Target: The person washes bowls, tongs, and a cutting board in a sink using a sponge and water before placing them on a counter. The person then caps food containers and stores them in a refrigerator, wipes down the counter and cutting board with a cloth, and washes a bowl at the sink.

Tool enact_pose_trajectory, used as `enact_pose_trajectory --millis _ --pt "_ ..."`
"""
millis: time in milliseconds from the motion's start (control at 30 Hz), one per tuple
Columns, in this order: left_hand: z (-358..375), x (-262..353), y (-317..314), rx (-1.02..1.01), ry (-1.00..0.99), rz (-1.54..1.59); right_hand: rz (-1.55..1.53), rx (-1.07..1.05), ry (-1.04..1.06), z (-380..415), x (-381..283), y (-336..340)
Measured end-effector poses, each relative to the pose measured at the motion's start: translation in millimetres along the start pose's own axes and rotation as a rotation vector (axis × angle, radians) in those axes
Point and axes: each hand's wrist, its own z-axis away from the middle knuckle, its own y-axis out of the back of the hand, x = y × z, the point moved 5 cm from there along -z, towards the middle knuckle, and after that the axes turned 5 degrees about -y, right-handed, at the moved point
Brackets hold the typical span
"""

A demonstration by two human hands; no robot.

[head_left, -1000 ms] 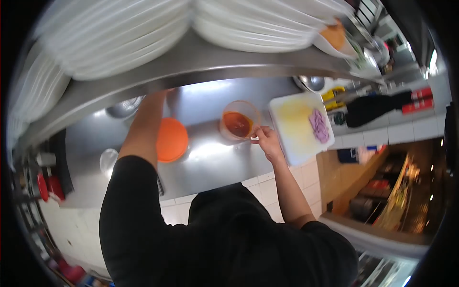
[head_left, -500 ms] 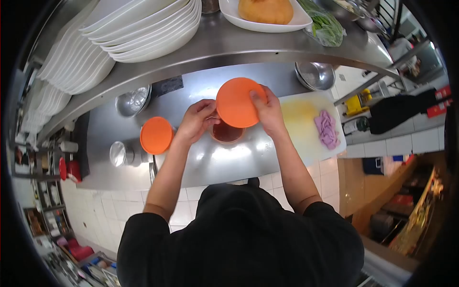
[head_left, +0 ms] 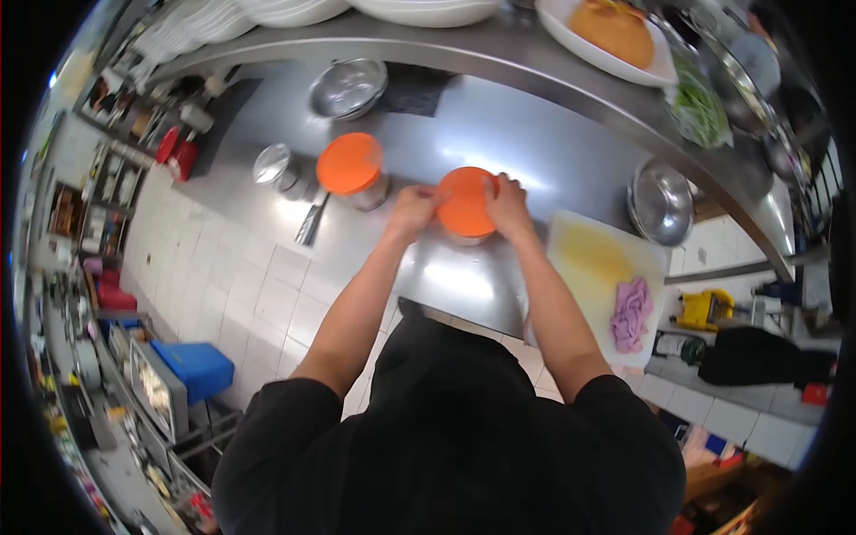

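An orange round lid now sits over the tub, whose side shows just below the lid's near edge. My left hand grips the lid's left edge, fingers bent together at the rim. On the opposite side, my right hand holds the rim, its thumb on top and its fingers curled around the far right edge. The lid hides the tub's contents. To the left stands a second tub with an orange lid, apart from my hands.
A knife and a small metal container are at the left. Metal bowls stand at the back and right. A cutting board carries a purple cloth. Overhead, a steel shelf holds plates and food.
The lid has gone from being held tilted above the tub, with dark red contents showing, down onto its top. Both hands moved down with it. The camera view has turned.
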Motion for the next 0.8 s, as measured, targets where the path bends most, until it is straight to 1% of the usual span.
enact_pose_trajectory --millis 67,133,200,233,267,333,367,400,433,467,500,567,633,700,733,800 --pt "2 9 -1 0.026 -0.091 -0.149 0.059 0.018 0.054 -10 1 -3" --pt "5 5 0 0.049 -0.120 -0.033 -0.042 0.057 0.095 -14 7 -4" --pt "24 12 13 0.137 -0.070 0.241 -0.368 -0.082 0.052 -18 14 5" --pt "30 9 29 0.284 -0.066 0.350 -0.456 -0.197 -0.019 -23 21 9" --pt "27 10 48 0.298 -0.074 0.363 -0.539 -0.316 -0.094 -27 28 12" --pt "28 -9 110 0.822 -0.095 0.663 -0.694 -0.617 -0.253 -27 36 15" --pt "13 -20 132 0.851 -0.108 0.677 -0.774 -0.673 -0.299 -25 38 16" --pt "-11 -32 158 0.754 -0.112 0.619 -0.851 -0.739 -0.341 -19 37 14" --pt "-23 -33 185 0.666 -0.123 0.560 -0.905 -0.741 -0.404 -14 37 12" --pt "-26 -27 198 0.590 -0.070 0.561 -0.957 -0.745 -0.466 -7 37 9" --pt "-29 -22 199 0.510 -0.015 0.562 -0.980 -0.794 -0.506 0 35 10" --pt "-25 -11 200 0.430 0.103 0.614 -1.119 -0.778 -0.548 14 42 2" --pt "-41 -32 193 0.397 0.075 0.793 -1.207 -0.782 -0.617 22 59 -6" --pt "-19 -18 180 0.496 0.080 0.765 -1.232 -0.692 -0.608 34 59 -1" --pt "-5 -12 177 0.525 0.062 0.769 -1.227 -0.724 -0.592 34 64 -4" --pt "25 -2 165 0.590 0.083 0.612 -1.232 -0.637 -0.560 34 83 -1"
